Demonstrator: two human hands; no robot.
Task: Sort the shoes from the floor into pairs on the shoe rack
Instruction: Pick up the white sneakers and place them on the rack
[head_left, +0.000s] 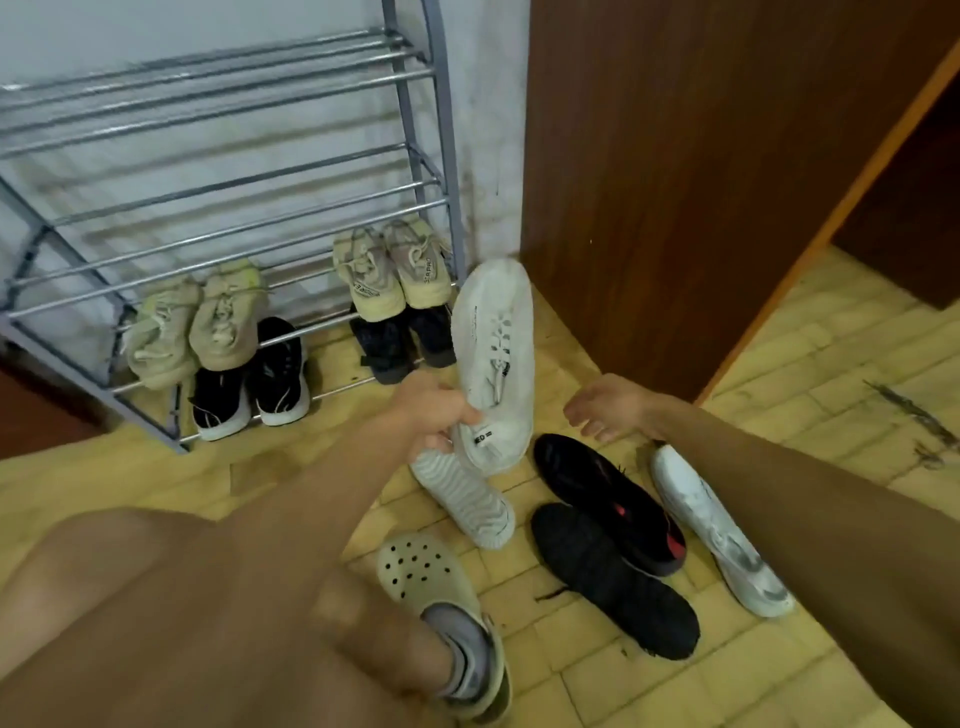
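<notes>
My left hand (434, 410) grips two white sneakers by their heels: one (496, 358) points up toward the rack, the other (467, 499) hangs sole-up toward the floor. My right hand (610, 408) hovers open above the floor shoes. On the tiles lie a black shoe with red marks (608, 499), a black knit shoe (613, 582) and a white shoe (717, 530). The grey metal shoe rack (234, 192) holds a beige pair (392, 270) at right, another beige pair (197, 327) at left, a black-and-white pair (254, 379) and a dark pair (402, 338) on the bottom shelf.
A brown wooden door (675, 182) stands right of the rack. My foot in a pale clog (441, 603) rests on the yellow tiles near the floor shoes. My bent leg fills the lower left. The rack's upper shelves hold nothing.
</notes>
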